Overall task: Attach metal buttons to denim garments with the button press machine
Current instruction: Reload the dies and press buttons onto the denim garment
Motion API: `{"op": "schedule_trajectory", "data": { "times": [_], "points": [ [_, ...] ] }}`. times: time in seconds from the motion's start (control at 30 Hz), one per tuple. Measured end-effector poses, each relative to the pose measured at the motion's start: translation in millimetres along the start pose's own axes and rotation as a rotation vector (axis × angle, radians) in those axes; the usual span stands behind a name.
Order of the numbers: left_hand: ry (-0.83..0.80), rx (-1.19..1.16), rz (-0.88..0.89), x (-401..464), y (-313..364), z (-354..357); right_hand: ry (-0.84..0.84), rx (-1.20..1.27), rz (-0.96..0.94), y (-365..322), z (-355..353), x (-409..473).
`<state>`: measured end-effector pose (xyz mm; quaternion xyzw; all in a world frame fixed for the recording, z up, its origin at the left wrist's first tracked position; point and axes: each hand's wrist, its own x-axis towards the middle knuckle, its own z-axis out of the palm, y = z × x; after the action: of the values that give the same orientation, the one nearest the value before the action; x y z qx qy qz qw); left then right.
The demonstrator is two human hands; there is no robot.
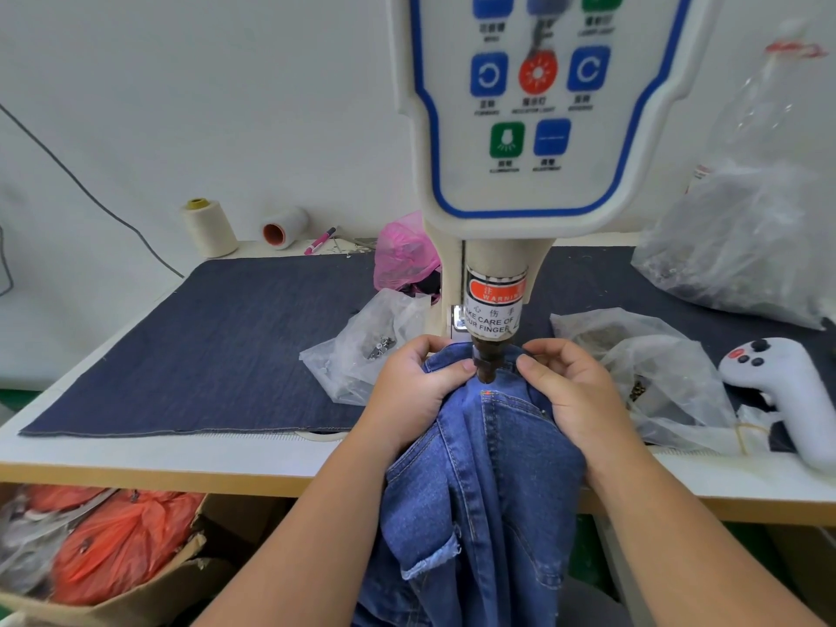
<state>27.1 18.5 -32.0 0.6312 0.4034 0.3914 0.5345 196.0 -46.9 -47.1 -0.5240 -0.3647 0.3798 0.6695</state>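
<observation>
Denim garment (488, 445) waistband sits under press head (486, 364), between both thumbs, long axis running toward the person and hanging off the table edge (181, 472). Left hand (416, 391) and right hand (570, 391) both pinch the fabric, equally near. Dark denim mat (203, 346) covers table; button bags (362, 346) just beside.

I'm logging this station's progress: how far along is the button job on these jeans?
Done: the jeans are loaded, waistband up under the press head. In hand: the left hand and right hand each pinch the denim either side of the head, aligning it. Left: no attached button is visible, so pressing looks still ahead; bagged hardware waits beside.
</observation>
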Motion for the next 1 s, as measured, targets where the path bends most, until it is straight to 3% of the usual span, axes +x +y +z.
{"op": "schedule_trajectory", "data": {
  "times": [1.0],
  "points": [
    [0.014, 0.042, -0.062, -8, 13, 1, -0.019, -0.061, 0.032, -2, -2, 0]
  ]
}}
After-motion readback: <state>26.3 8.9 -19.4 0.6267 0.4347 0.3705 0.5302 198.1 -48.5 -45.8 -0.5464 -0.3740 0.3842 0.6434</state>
